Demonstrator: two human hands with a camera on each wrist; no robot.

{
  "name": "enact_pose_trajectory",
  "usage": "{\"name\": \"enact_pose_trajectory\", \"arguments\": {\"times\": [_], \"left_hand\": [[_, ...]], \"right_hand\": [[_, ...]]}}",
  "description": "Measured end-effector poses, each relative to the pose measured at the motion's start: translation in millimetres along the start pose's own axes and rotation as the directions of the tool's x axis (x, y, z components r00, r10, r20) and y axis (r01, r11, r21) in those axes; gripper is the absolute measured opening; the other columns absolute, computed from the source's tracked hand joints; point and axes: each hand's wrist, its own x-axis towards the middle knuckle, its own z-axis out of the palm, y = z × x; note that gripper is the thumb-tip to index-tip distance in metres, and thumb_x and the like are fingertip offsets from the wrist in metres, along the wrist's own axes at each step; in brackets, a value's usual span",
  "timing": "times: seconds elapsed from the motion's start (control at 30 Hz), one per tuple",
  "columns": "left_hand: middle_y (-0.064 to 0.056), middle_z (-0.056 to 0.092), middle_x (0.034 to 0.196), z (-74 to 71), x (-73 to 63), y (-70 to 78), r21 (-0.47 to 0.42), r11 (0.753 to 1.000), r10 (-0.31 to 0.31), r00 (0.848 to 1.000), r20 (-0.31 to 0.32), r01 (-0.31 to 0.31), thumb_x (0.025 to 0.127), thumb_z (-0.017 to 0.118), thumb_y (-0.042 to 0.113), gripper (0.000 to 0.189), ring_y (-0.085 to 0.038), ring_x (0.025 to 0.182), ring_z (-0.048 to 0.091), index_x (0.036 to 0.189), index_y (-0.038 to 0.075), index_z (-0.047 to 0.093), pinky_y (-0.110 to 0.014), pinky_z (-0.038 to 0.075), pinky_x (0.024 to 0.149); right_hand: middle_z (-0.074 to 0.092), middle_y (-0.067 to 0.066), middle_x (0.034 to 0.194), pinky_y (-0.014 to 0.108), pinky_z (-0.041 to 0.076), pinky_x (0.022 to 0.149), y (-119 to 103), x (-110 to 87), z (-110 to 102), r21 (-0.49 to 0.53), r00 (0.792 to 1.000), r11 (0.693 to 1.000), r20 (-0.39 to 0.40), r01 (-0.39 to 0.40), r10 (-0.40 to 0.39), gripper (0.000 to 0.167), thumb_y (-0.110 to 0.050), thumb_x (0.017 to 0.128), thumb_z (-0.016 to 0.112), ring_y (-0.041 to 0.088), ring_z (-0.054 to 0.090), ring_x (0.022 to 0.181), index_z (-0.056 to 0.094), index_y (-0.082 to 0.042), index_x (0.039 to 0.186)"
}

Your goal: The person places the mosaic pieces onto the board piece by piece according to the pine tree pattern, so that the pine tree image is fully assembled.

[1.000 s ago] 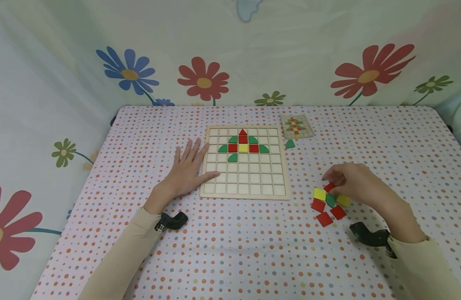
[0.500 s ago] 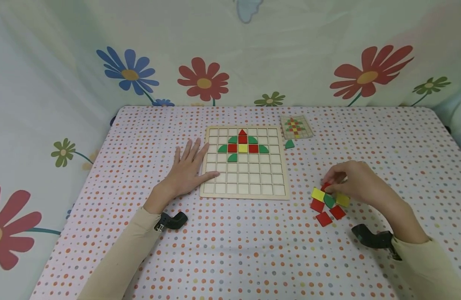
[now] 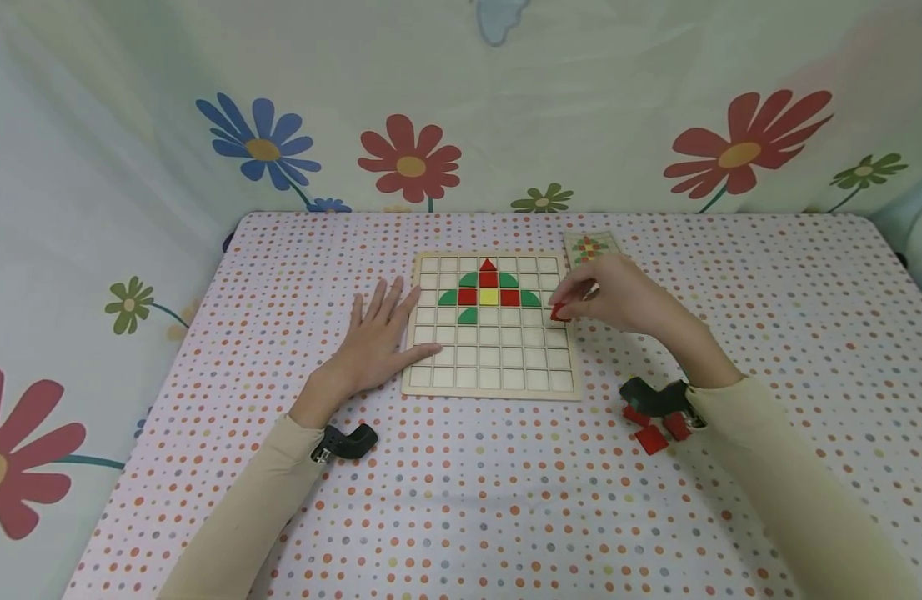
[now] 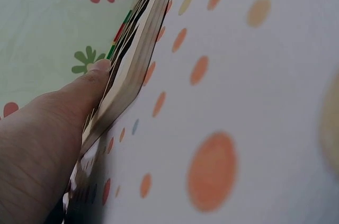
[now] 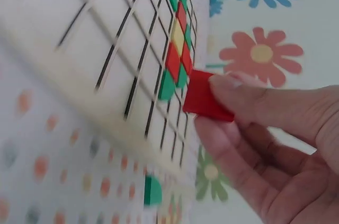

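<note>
A wooden grid board (image 3: 491,377) lies on the table, with red, green and yellow tiles set in its upper cells. My left hand (image 3: 373,343) rests flat with fingers spread at the board's left edge; its thumb (image 4: 87,89) lies over the rim. My right hand (image 3: 611,293) pinches a red square tile (image 5: 204,97) between thumb and fingers, held over the board's right side. In the set pattern, a yellow square (image 3: 488,297) sits between two red squares, and a lone green quarter-round tile (image 3: 468,316) lies one row lower.
A small pattern card (image 3: 590,243) lies behind the right hand, partly covered. One loose green tile (image 5: 153,190) sits beside the board. Several red tiles (image 3: 651,439) lie at the right, with the right wrist camera (image 3: 656,397) hiding part of that pile. A flowered curtain (image 3: 611,108) stands behind the table.
My right hand has picked a red square tile from the loose pile and carried it left and away from me to the board. My left hand has stayed in place.
</note>
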Motion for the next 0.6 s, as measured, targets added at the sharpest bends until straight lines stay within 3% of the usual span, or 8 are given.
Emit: {"name": "enact_pose_trajectory", "arguments": {"times": [0.27,0.43,0.6], "left_hand": [[-0.012,-0.007,0.176,0.2,1.6,0.2,-0.005,1.0,0.0,1.0,0.001,0.0,0.101,0.056,0.064,0.097,-0.032,0.16,-0.015,0.17,0.016,0.007,-0.059,-0.015,0.124],[-0.011,-0.007,0.176,-0.1,1.1,0.9,0.008,1.0,-0.014,1.0,0.005,0.014,0.101,0.056,0.064,0.098,-0.032,0.16,-0.015,0.17,0.016,0.007,-0.059,-0.014,0.124],[-0.012,-0.006,0.176,-0.8,0.6,1.2,0.011,1.0,-0.012,1.0,0.005,0.012,0.101,0.056,0.064,0.098,-0.032,0.16,-0.015,0.17,0.015,0.007,-0.059,-0.014,0.124]], "right_hand": [[0.078,0.013,0.098,0.036,0.055,0.077,-16,42.5,25,0.066,0.996,0.995,0.048,0.072,-0.076,0.01,0.003,0.092,0.078,0.027,0.071,0.09,0.081,0.001,0.101],[0.077,0.016,0.101,0.041,0.058,0.082,-23,54.5,41,0.093,0.994,0.99,0.037,0.102,-0.106,0.01,0.005,0.093,0.075,0.03,0.07,0.094,0.08,0.003,0.101],[0.076,0.016,0.107,0.04,0.056,0.082,-26,59.6,54,0.066,0.996,0.995,0.046,0.068,-0.071,0.013,0.005,0.094,0.075,0.03,0.067,0.095,0.081,0.002,0.105]]}}
